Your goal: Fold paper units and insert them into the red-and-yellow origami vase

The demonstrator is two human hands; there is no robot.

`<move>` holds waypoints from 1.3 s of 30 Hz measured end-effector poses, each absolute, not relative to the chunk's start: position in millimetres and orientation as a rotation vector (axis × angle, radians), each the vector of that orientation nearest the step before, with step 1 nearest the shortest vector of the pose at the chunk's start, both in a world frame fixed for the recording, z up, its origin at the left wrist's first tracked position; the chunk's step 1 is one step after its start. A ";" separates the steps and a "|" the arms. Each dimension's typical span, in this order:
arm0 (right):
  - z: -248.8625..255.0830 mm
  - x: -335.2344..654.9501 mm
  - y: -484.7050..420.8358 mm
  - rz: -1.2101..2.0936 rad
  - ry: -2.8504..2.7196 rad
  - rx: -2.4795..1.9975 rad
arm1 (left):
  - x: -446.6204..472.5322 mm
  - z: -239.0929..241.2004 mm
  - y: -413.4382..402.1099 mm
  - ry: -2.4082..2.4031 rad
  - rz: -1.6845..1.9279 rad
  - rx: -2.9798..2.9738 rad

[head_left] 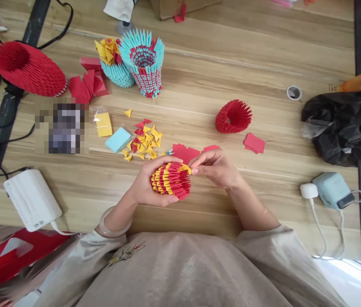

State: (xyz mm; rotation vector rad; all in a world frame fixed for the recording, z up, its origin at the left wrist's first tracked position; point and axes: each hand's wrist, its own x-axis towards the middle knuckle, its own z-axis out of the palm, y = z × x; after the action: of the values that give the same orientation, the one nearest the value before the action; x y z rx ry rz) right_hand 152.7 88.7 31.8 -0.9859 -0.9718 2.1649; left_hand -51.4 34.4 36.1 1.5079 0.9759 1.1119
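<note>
Frame centre: left hand gripped red-yellow paper vessel, likely steadying it; right hand pinched yellow piece touching it.

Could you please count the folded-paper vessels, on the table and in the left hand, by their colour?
Wholly or mostly red vessels: 2
Red-and-yellow vessel, in the left hand: 1
Turquoise-and-red vase: 1
Turquoise vessel: 1
Total: 5

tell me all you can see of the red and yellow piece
The red and yellow piece is hollow and rounded, built in bands of many small pointed units, apparently folded paper. Tilted, its open end faces right. The left hand grips it; the right hand pinches a yellow unit at its edge.
</note>
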 end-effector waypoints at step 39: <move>29.9 141.6 83.2 2.229 -0.806 -0.956 | -54.8 36.8 31.8 0.995 1.020 1.427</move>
State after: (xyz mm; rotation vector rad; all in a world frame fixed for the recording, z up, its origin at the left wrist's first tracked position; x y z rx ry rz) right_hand 141.6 83.2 29.9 -0.9563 -0.8061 2.2292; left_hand -54.8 31.8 36.8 1.4274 0.9949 1.0196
